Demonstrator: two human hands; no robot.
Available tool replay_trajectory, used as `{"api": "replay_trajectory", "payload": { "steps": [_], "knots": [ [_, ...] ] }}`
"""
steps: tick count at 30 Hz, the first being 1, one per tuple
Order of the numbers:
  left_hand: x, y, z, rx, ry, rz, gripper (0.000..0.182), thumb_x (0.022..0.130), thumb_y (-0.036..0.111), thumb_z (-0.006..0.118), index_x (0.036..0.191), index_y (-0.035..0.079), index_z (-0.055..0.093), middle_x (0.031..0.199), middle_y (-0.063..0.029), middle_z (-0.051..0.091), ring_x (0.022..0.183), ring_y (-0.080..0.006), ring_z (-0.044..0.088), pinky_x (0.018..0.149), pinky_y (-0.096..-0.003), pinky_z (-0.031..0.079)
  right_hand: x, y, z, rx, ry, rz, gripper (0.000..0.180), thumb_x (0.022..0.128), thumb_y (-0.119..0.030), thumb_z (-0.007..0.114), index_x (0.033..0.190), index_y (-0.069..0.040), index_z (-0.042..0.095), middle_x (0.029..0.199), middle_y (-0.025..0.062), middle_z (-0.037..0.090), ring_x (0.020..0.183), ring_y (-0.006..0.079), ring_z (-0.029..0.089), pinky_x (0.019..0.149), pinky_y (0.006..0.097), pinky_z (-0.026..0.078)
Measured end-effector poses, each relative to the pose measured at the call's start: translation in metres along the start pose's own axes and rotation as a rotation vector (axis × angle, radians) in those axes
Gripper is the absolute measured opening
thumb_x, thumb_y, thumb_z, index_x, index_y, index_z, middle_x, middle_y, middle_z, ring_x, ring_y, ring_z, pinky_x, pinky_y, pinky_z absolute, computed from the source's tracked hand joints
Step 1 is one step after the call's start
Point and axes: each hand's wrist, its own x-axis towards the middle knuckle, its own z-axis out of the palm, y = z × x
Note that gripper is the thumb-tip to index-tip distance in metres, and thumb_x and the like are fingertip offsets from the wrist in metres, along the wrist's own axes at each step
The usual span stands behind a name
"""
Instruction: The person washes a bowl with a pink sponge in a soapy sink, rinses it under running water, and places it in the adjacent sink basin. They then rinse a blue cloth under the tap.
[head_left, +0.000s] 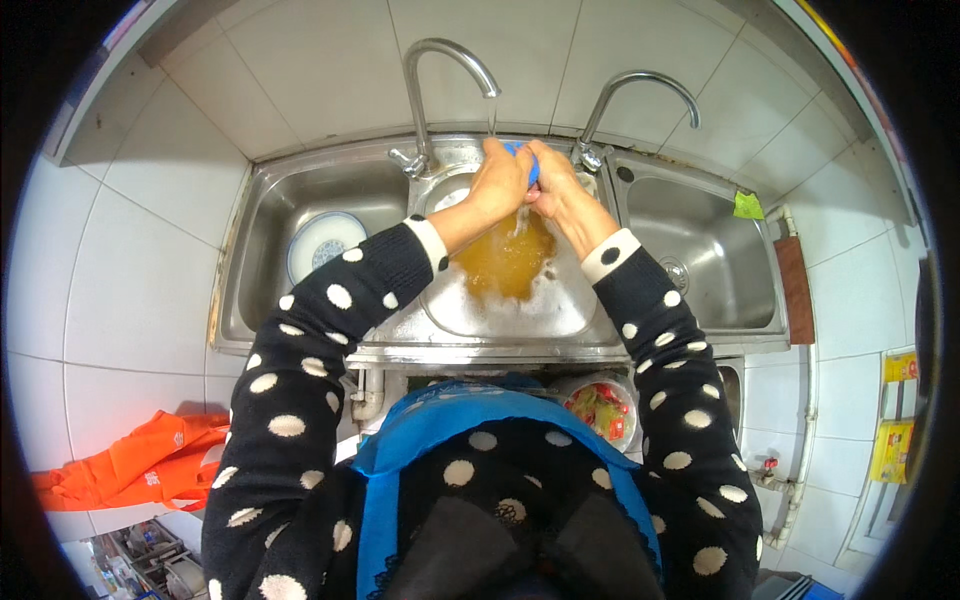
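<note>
Both of my hands meet over the middle basin (525, 319) of a stainless steel sink, just under a running faucet (450, 46). A blue cloth or sponge (533, 171) is squeezed between my left hand (501, 174) and my right hand (556, 178). Most of it is hidden by my fingers, so its exact kind is unclear. Water runs off my hands into brownish-yellow water (506, 259) with foam around its edges.
A white bowl with a blue pattern (328, 237) sits in the left basin (262, 202). A second faucet (645, 75) arches toward the right basin (701, 232). A green cloth (748, 205) lies on that basin's rim. Below stands a bucket with wrappers (600, 412). Orange bags (150, 465) are at left.
</note>
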Motion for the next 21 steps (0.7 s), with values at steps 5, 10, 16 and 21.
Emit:
{"api": "replay_trajectory", "payload": {
  "steps": [5,10,16,21],
  "knots": [
    [0.006,-0.007,-0.035,-0.399,-0.209,0.046,0.042,0.080,0.011,0.060,0.113,-0.007,0.041,0.082,-0.0108,0.055,0.054,-0.0125,0.053,0.044,-0.0228,0.045,0.009,-0.011,-0.010,-0.026,-0.177,-0.027,0.035,0.090,-0.031,0.041,0.106,0.000,0.045,0.093,0.0145,0.054,0.075,0.0208,0.058,0.055,0.0335,0.052],
    [0.029,-0.032,-0.061,-0.209,-0.016,0.096,0.036,0.073,0.009,0.065,0.103,-0.005,0.051,0.077,-0.0096,0.056,0.054,-0.0119,0.050,0.045,-0.0236,0.041,0.016,-0.015,-0.027,-0.637,-0.293,-0.169,0.030,0.081,-0.025,0.059,0.095,0.001,0.056,0.087,0.0117,0.059,0.076,0.0168,0.057,0.062,0.0252,0.048],
    [0.043,-0.052,-0.062,0.125,0.065,0.061,0.050,0.075,0.037,0.060,0.097,-0.008,0.055,0.083,-0.0206,0.060,0.074,-0.0268,0.059,0.065,-0.0341,0.046,0.027,-0.031,-0.019,-1.178,-0.032,-0.913,0.022,0.079,-0.022,0.063,0.091,-0.005,0.057,0.077,0.0025,0.056,0.070,0.0109,0.053,0.066,0.0249,0.046],
    [0.034,-0.039,-0.062,0.094,-0.234,-0.106,0.049,0.084,0.045,0.049,0.096,-0.002,0.056,0.078,-0.0128,0.059,0.069,-0.0194,0.057,0.062,-0.0307,0.046,0.027,-0.038,0.008,-0.276,-0.230,-0.345,0.017,0.084,-0.018,0.056,0.091,-0.003,0.055,0.078,0.0052,0.057,0.070,0.0137,0.055,0.064,0.0279,0.048]
  ]
}}
